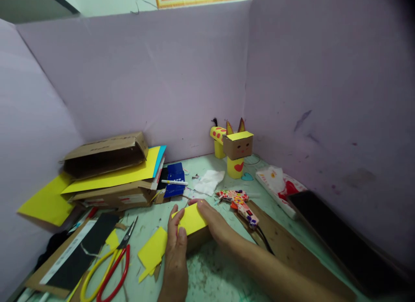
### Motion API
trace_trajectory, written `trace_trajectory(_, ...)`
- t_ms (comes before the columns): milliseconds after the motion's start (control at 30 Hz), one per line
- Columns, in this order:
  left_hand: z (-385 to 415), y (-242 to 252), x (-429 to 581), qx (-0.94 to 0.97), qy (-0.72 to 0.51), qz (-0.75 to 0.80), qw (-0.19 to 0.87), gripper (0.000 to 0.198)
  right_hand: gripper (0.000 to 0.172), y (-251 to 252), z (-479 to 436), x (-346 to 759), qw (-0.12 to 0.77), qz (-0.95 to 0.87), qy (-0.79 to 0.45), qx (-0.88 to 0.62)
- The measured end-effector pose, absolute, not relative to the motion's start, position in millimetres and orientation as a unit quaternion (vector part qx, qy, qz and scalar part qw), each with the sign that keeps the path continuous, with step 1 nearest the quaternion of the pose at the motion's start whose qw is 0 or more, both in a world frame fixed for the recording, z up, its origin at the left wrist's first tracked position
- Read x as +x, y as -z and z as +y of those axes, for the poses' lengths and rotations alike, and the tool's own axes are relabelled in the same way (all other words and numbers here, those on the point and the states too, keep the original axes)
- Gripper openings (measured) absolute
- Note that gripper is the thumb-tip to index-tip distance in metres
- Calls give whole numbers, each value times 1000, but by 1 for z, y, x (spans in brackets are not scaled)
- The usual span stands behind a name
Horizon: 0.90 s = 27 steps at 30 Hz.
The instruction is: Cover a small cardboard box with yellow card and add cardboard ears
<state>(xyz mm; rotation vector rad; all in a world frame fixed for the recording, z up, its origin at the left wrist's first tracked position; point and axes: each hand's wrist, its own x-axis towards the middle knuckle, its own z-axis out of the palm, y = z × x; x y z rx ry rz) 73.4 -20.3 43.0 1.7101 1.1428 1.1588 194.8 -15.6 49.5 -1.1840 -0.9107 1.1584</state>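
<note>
A small cardboard box (199,241) with yellow paper (192,219) on its top stands near the front middle of the table. My left hand (177,245) lies along its left side, fingers and thumb at the paper's edge. From the right, my right hand (212,222) curls round the box, its fingertips at the far edge. Together the hands grip the box between them. Yellow paper scraps (153,250) lie just left of my left hand. Beyond my right hand rests a flower-patterned glue gun (238,202) with a black cord.
Scissors (121,250) with red and yellow handles lie at left, before stacked cardboard and paper (110,176). A cardboard animal figure (237,148) stands at the back. White tissue (210,181), a flat cardboard piece (292,254) and a dark slab (337,237) are also around.
</note>
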Motion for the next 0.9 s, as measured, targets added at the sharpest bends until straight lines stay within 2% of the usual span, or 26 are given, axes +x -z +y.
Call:
trace_trajectory(267, -20, -41, 72, 670, -462, 446, 373, 43, 41, -55, -18, 195, 592, -388, -501, -497)
trace_trajectory(467, -17, -39, 68, 634, -470, 474, 391, 51, 40, -52, -17, 200, 579, -430, -475, -504)
trace_trajectory(600, -16, -41, 68, 639, -483, 453, 392, 45, 40, -46, -15, 203, 575, -460, -457, -500)
trace_trajectory(900, -15, -38, 68, 615, -495, 460, 406, 44, 35, -53, -16, 200, 582, -430, -476, -499)
